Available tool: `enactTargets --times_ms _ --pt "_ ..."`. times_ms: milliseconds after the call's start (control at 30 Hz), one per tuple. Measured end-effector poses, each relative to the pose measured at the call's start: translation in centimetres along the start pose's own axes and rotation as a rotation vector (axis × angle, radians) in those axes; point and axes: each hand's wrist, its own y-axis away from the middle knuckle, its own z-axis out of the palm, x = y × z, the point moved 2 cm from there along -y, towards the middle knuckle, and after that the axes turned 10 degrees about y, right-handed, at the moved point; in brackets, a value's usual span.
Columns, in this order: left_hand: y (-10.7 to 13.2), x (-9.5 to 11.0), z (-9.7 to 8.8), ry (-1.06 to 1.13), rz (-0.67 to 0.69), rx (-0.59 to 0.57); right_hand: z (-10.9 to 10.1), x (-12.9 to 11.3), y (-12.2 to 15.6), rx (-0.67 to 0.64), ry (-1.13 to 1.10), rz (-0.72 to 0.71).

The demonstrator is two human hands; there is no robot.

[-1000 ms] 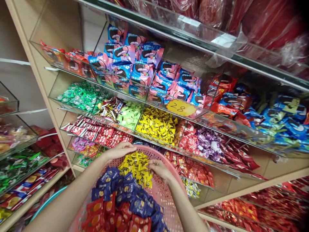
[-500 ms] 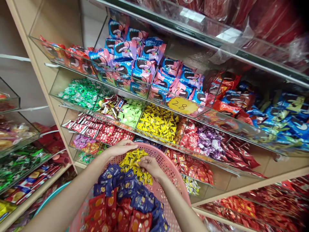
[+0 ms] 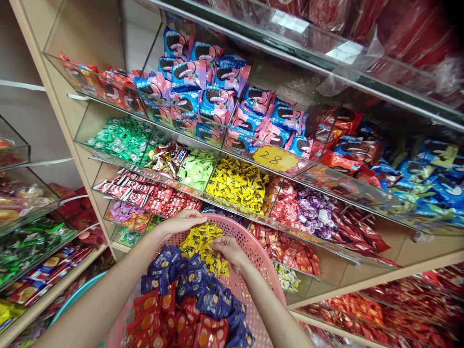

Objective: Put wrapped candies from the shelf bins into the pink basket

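In the pink basket, the right hand has shifted inward, now at the yellow candies, fingers drawn close, hold unclear; left hand at the basket's far rim, grip unclear

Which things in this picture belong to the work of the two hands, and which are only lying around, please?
In the work:
- left hand, at the basket's rim
- right hand, at the yellow sweets
- pink basket
- dark blue packets and red packets, inside it

Only around:
- blue-and-pink packs
- "28" sign
- green sweets
- purple sweets
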Motion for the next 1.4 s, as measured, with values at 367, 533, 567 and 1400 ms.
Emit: enactTargets --times_ms 367,533,567,1400 --pt "-0.1 0.1 0.1 0.011 -0.020 -0.002 0.5 -0.1 0.0 0.033 -0.017 -0.006" --pt "-0.2 -0.1 0.0 0.020 -0.008 0.002 0.3 0.2 0.2 -0.070 -0.076 0.031" --pt "-0.2 -0.1 0.0 0.019 -0.005 0.001 0.5 0.3 0.2 -0.098 -0.089 0.041" --pt "-0.2 -0.1 -0.1 0.000 0.003 -0.038 -1.0 0.0 1.2 -0.155 0.386 0.029"
